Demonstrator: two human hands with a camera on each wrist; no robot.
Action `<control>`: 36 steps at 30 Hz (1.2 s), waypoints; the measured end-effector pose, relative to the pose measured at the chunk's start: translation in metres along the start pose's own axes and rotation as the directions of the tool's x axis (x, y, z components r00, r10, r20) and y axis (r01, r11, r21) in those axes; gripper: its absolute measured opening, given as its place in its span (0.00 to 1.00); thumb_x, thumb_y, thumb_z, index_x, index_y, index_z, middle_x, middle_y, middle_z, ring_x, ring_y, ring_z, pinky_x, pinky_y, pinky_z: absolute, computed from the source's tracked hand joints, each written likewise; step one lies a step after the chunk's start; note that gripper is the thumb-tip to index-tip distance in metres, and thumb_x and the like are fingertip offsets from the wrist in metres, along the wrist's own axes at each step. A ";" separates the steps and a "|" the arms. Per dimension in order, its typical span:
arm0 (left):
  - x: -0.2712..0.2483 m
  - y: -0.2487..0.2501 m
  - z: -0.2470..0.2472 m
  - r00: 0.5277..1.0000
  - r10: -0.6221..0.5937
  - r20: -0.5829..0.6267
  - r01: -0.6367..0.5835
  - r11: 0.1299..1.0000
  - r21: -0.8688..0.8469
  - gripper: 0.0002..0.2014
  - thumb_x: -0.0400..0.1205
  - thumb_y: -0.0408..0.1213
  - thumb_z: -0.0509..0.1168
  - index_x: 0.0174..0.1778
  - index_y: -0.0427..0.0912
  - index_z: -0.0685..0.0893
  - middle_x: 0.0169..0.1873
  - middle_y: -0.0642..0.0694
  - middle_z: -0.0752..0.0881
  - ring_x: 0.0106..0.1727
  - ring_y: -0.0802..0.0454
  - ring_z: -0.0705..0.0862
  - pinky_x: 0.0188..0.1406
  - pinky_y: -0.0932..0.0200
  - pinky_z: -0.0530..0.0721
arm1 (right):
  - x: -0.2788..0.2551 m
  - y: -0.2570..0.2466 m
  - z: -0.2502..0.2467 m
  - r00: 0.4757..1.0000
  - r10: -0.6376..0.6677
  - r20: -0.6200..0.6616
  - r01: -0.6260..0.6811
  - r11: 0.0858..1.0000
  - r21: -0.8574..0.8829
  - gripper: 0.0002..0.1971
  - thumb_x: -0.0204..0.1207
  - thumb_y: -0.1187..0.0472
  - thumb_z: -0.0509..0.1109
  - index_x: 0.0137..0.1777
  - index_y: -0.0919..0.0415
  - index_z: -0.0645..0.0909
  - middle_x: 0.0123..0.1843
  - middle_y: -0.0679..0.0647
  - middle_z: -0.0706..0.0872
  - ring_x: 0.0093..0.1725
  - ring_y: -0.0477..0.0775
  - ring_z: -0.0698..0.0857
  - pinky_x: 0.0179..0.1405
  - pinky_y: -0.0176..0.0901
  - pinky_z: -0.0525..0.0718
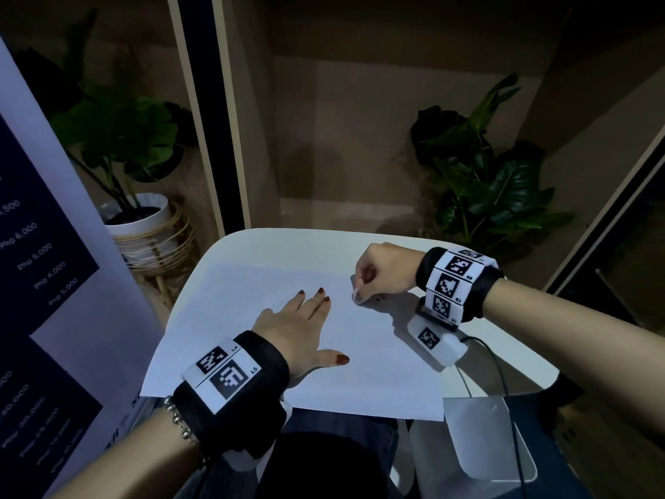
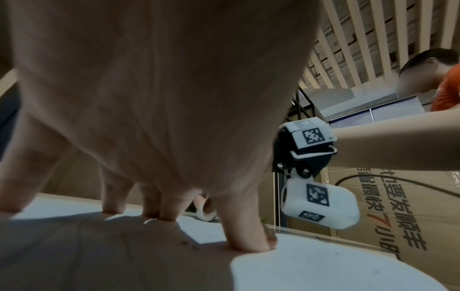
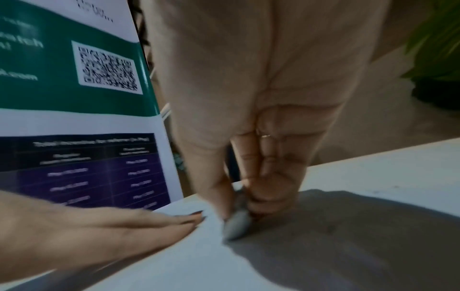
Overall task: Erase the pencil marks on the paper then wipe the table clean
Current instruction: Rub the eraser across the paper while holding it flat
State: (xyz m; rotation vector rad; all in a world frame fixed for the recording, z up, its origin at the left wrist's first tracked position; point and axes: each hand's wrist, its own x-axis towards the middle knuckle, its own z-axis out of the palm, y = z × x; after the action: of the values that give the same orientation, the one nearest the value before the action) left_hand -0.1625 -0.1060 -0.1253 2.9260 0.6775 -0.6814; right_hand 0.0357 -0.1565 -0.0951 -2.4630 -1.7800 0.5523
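A white sheet of paper lies on the small white table, with faint pencil lines near its far left part. My left hand lies flat on the paper, fingers straight, pressing it down. My right hand is curled at the paper's far right edge and pinches a small grey-white eraser between thumb and fingers, its tip touching the sheet. The eraser shows only as a small pale tip in the head view.
A tall printed banner stands close on the left. Potted plants stand behind the table, one at the left and one at the right. A black cable runs off the right wrist. Another person and cardboard boxes are nearby.
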 end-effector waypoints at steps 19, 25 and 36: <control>0.003 0.000 -0.005 0.998 0.008 -0.059 -0.008 1.000 -0.010 0.46 0.81 0.68 0.55 0.87 0.45 0.46 0.87 0.51 0.46 0.86 0.48 0.48 0.77 0.41 0.65 | 0.002 -0.029 0.004 1.000 -0.020 0.020 0.019 1.000 0.022 0.09 0.68 0.53 0.82 0.33 0.55 0.88 0.32 0.46 0.88 0.35 0.45 0.83 0.43 0.44 0.85; 0.004 -0.001 0.000 0.994 0.011 -0.106 -0.011 1.000 0.002 0.45 0.81 0.69 0.54 0.87 0.45 0.48 0.86 0.52 0.47 0.85 0.49 0.50 0.75 0.43 0.69 | 0.008 -0.014 -0.010 0.997 0.078 -0.023 -0.081 0.981 -0.177 0.13 0.67 0.55 0.80 0.37 0.67 0.89 0.36 0.60 0.90 0.39 0.59 0.89 0.42 0.55 0.90; 0.005 0.001 0.000 0.994 0.003 -0.106 -0.002 1.000 0.007 0.45 0.81 0.69 0.54 0.87 0.45 0.48 0.86 0.51 0.48 0.85 0.49 0.51 0.75 0.43 0.69 | 0.011 -0.006 -0.013 0.992 0.111 -0.052 -0.118 0.979 -0.165 0.12 0.71 0.60 0.77 0.40 0.72 0.89 0.41 0.68 0.90 0.39 0.64 0.89 0.39 0.54 0.89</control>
State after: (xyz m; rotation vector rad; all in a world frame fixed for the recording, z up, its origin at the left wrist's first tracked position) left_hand -0.1586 -0.1049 -0.1274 2.9863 0.6815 -0.5322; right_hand 0.0376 -0.1420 -0.0842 -2.6804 -1.7446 0.3673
